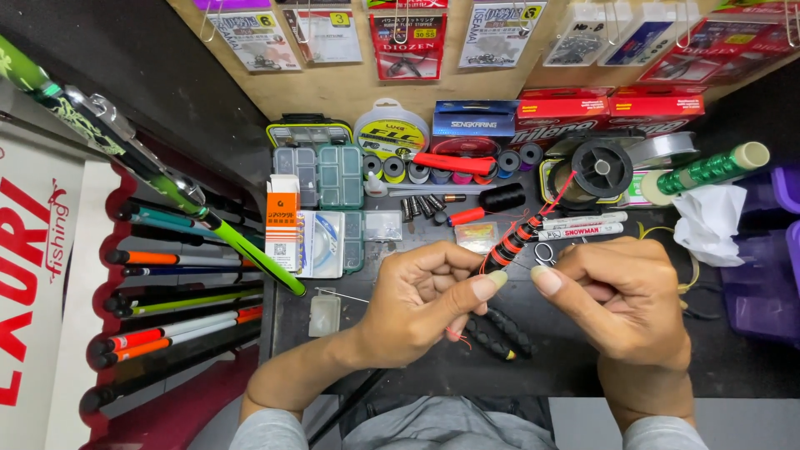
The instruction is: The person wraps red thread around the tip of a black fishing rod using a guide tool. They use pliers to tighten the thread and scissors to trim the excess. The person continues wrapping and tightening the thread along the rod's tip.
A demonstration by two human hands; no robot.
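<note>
My left hand (417,304) grips a thin black rod section with red and orange wrapped bands (512,242), thumb and fingers pinching it near its lower end. A red thread (560,193) runs from the bands up to a black spool (602,167). My right hand (621,296) is pinched shut just right of the rod, thumb tip facing the left thumb; what it pinches is too fine to see. Two black foam grips (500,333) lie on the dark table (533,375) under my hands.
Small tackle boxes (321,175), thread bobbins (417,171), a red marker (454,162), two white markers (583,227), scissors (546,252), an orange packet (282,221) and crumpled tissue (708,221) crowd the table's back. Fishing rods (175,292) lie at left. Packets hang on the wooden wall (408,37).
</note>
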